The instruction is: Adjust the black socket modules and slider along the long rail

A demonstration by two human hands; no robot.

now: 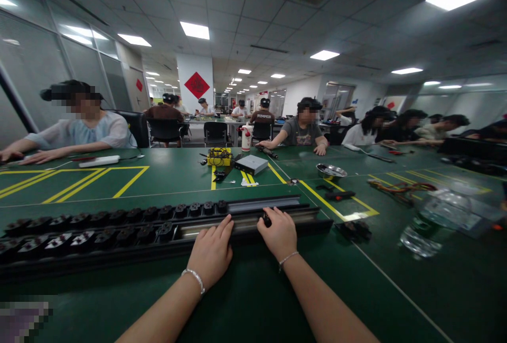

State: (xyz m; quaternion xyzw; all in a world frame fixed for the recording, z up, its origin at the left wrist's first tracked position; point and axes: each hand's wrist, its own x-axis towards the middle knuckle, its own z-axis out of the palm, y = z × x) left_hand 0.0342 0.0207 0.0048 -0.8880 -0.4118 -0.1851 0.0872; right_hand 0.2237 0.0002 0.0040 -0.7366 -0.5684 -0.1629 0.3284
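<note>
My left hand (213, 248) lies with its fingers stretched out over the near long black rail (245, 235), right of the row of modules. Closed in a pinch, my right hand (279, 232) holds a small black module (267, 220) above the same rail; the fingers partly hide it. To the left, round black socket-like modules (127, 235) sit in a row in this rail. The far black rail (261, 204) runs parallel behind it, with another row of black modules (150, 212) along its left part. Both rails have a bare channel toward their right ends.
Beyond the rails are a grey box (251, 164), a yellow box with black cables (219, 156) and a metal bowl (331, 171). On the right lie black parts (354, 230), a clear water bottle (430, 224) and coloured wires (402, 187). Several people sit around the green table (253, 301).
</note>
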